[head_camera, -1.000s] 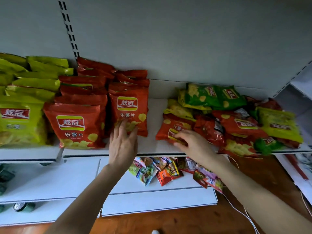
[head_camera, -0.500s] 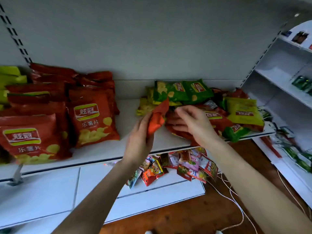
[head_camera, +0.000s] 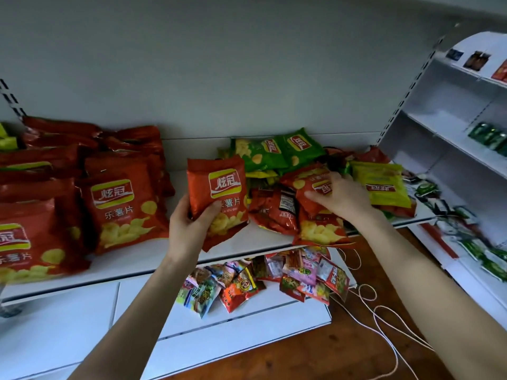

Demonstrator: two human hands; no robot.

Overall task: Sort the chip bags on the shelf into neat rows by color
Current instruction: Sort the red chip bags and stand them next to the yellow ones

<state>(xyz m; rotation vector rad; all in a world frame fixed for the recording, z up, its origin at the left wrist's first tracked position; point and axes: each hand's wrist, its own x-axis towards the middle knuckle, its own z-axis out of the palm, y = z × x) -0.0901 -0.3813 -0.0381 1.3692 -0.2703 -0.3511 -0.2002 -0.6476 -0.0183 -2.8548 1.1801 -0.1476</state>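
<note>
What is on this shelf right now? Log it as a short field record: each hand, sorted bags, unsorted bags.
left hand: holds an upright red chip bag over the front of the shelf
right hand: grips an upside-down red chip bag in the pile
sorted: red rows standing at the left
unsorted: mixed pile of red, green and yellow-green bags at the right
below: small snack packets on the lower shelf
</note>
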